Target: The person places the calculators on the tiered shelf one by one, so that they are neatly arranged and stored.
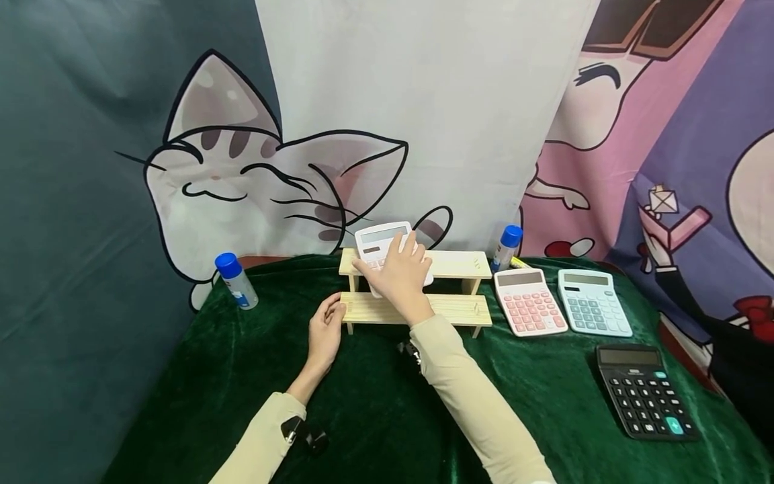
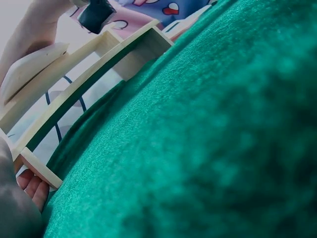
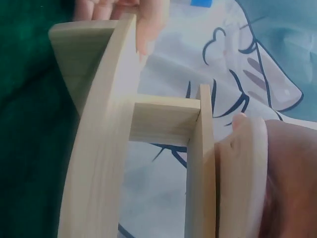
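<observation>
A two-tier wooden stand (image 1: 450,309) rests on green velvet cloth, its upper board behind the lower one. My left hand (image 1: 325,334) grips the left end of the lower board; in the right wrist view its fingers (image 3: 101,10) wrap that end. Over the stand's left half, my right hand (image 1: 400,274) holds a white calculator (image 1: 377,240) across its width, thumb at the left side and fingers spread over the keys. The calculator leans back with its screen upward, overlapping the upper board. In the right wrist view, the calculator's edge (image 3: 247,173) lies close beside that board.
Right of the stand lie a pink calculator (image 1: 532,306), a light blue calculator (image 1: 595,309) and, nearer, a black calculator (image 1: 647,396). Blue-capped bottles stand at the left (image 1: 237,281) and behind the pink calculator (image 1: 506,247). A cartoon-printed curtain (image 1: 471,101) hangs behind.
</observation>
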Demonstrator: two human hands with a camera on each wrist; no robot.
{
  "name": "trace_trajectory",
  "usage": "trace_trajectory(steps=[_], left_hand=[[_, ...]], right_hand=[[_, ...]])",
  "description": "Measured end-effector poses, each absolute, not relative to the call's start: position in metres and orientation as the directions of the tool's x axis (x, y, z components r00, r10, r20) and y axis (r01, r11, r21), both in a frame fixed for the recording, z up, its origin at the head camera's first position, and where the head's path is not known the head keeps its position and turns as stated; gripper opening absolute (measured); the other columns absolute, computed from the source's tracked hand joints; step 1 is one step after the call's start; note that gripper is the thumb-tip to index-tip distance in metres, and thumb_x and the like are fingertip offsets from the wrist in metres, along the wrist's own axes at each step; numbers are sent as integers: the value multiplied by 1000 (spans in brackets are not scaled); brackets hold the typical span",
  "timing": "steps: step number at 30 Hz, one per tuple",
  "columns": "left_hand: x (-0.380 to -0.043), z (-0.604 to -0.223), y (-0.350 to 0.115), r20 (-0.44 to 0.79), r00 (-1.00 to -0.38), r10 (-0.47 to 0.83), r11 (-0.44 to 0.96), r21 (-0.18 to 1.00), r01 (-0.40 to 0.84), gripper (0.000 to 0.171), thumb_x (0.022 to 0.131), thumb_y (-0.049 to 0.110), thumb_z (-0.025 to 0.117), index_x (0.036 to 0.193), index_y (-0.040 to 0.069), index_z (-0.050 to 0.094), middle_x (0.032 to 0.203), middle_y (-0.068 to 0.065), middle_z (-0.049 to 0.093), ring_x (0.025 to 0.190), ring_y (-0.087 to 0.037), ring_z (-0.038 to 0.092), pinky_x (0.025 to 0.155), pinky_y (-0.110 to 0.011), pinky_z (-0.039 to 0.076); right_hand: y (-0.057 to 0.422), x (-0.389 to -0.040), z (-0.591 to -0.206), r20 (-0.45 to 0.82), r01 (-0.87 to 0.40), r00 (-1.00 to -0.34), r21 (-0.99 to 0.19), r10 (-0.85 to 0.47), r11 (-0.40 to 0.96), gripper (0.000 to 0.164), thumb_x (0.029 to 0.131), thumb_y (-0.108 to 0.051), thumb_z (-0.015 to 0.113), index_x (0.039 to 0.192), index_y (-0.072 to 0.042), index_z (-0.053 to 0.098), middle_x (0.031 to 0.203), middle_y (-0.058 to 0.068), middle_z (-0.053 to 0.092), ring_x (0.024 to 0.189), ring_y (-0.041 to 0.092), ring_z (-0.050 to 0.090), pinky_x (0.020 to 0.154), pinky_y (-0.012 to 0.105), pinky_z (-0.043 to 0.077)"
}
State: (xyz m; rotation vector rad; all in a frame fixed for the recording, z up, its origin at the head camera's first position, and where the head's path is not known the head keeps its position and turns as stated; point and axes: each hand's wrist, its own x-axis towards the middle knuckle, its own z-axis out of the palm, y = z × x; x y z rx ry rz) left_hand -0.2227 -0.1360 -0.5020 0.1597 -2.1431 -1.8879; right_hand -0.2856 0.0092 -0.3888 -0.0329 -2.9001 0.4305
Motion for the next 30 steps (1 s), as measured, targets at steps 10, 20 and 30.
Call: trace_trajectory(steps=[10,20,30], left_hand=[[-220,-504,-132,133,-956,-261,133,986,101,38,91,32,51,124,13,52,113,-3,60,100,-11,55,80,-15,42],[-220,-499,-131,119,-959,-258,124,988,89,36,90,31,52,122,15,53,114,-4,59,99,-12,55,80,-15,41],[-220,-497,-134,111,-959,-260,116,990,83,38,91,30,52,124,12,51,115,-5,59,101,-14,54,80,-13,40]], right_hand=[[51,-267,-391,227,-180,-970,-448,-82,876,95,73,-77,37,141,-12,25,146,17,19,130,34,24,99,51,25],[111,-254,-422,449,-486,-849,-455,-279,746,58,83,-58,49,126,-19,48,139,6,38,127,21,36,100,45,29],[124,-260,-422,442,-579,-808,-478,-389,660,57,82,-42,59,130,-16,44,140,5,36,129,20,32,102,45,25]])
